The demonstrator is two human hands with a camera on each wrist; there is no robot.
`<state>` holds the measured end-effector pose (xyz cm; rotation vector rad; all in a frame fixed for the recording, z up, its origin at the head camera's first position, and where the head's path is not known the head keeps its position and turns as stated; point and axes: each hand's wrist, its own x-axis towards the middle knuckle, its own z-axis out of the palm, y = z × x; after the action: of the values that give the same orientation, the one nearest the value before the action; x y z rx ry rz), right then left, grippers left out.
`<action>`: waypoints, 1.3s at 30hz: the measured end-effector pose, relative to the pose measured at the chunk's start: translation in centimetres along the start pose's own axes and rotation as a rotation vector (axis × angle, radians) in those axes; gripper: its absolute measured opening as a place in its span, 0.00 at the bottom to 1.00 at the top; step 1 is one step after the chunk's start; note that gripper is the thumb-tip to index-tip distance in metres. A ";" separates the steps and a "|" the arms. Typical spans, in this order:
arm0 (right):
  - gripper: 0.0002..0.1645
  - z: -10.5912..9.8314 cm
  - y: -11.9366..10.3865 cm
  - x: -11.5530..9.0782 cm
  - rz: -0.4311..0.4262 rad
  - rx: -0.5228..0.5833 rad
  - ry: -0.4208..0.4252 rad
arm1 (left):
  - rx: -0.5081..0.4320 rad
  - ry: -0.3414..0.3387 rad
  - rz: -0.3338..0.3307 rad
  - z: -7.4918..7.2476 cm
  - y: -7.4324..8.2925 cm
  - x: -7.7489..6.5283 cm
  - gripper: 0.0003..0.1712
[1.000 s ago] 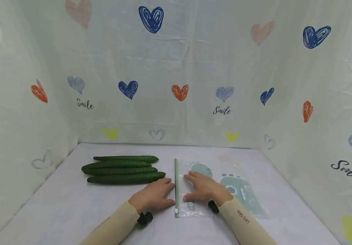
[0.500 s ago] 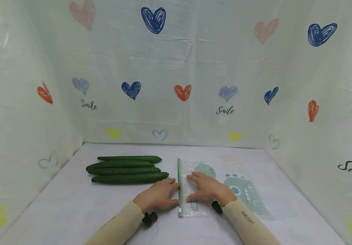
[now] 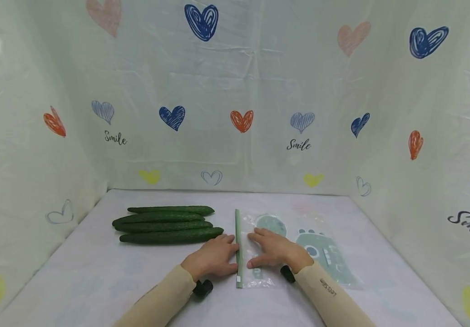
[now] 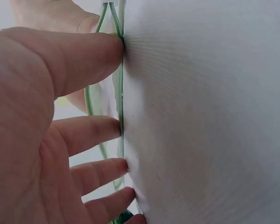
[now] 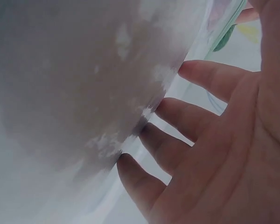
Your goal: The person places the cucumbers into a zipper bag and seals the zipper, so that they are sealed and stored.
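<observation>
A clear zip bag (image 3: 333, 261) with a pale green cartoon print lies flat on the table. Its green zip strip (image 3: 238, 222) runs along the left side, with a small white slider (image 3: 239, 279) at the near end. My left hand (image 3: 213, 258) touches the strip with thumb and fingertips, fingers spread. In the left wrist view two green zip lines (image 4: 87, 98) stand apart from each other, bowed between the slider and the far end. My right hand (image 3: 277, 250) rests its spread fingertips on the bag's upper face, just right of the strip.
Several long dark green cucumbers (image 3: 171, 236) lie side by side left of the bag, the nearest one's tip close to my left fingers. A white cloth covers the table (image 3: 75, 272). Sheets printed with hearts (image 3: 241, 121) enclose the back and sides.
The head view has shifted slightly. My left hand has come slightly closer to the zip strip, its fingertips now at it. The right hand stays on the bag.
</observation>
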<state>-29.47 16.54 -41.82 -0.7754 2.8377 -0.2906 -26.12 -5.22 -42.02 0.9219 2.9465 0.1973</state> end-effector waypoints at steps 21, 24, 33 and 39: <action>0.52 -0.1 1.2 -1.8 0.012 -0.005 0.018 | -0.047 -0.003 -0.047 -0.2 0.3 0.0 0.35; 0.52 -0.2 1.4 -1.9 0.015 -0.012 0.022 | -0.059 -0.008 -0.053 -0.1 0.2 0.0 0.35; 0.68 -1.2 0.8 -1.4 -0.025 -0.045 0.072 | -0.046 -0.008 -0.058 -0.2 -0.2 0.2 0.40; 0.60 -1.5 0.7 -1.1 -0.032 -0.071 0.031 | -0.064 -0.017 -0.062 0.2 -0.1 0.2 0.40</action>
<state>-29.23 17.92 -40.43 -0.8374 2.8813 -0.2100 -26.34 -5.18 -42.22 0.8188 2.9294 0.2780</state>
